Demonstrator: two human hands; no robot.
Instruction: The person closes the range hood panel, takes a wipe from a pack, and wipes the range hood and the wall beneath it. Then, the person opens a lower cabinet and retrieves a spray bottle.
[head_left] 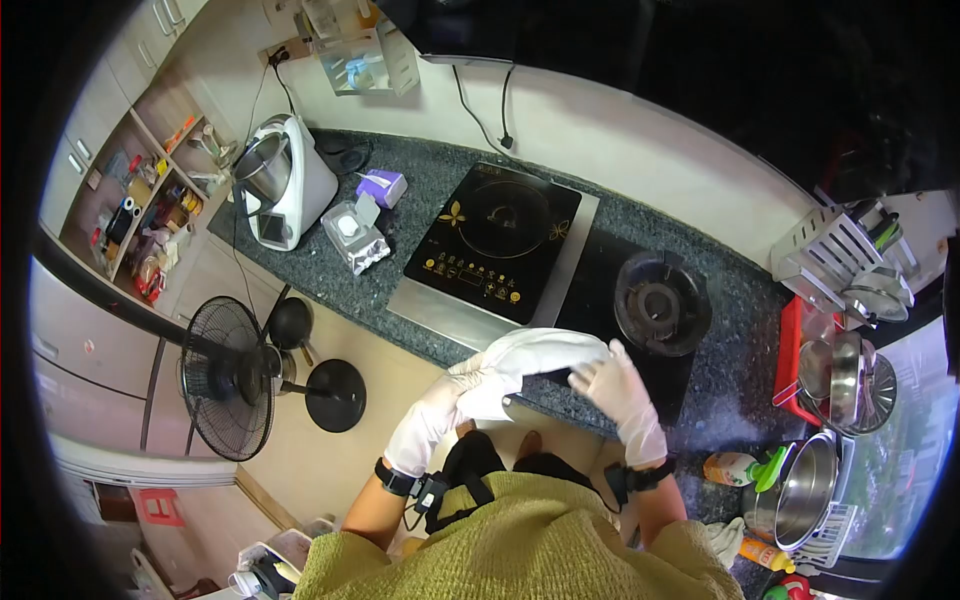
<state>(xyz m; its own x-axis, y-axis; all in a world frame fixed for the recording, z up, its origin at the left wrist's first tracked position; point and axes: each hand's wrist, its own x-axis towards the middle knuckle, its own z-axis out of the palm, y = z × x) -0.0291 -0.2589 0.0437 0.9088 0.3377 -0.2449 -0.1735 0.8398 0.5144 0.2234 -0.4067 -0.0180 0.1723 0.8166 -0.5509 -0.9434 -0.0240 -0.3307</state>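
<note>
Both of my hands wear pale, thin gloves. My left hand (462, 382) is closed on a white cloth (545, 352), whose folds stretch to the right and also hang below my fingers. At the cloth's right end is my right hand (612, 385), with its fingers apart; whether they touch the cloth is unclear. The cloth is over the front edge of the counter, just in front of a black induction cooktop (495, 240) with gold markings. To the right of the cooktop, a round gas burner (661, 300) is set in a black hob.
At the counter's left stand a white food processor (300, 185), a purple box (382, 188) and an opened wipes pack (355, 240). A black fan (228, 375) stands on the floor. To the right are a red rack (790, 350), a spray bottle (735, 468) and a steel pot (805, 490).
</note>
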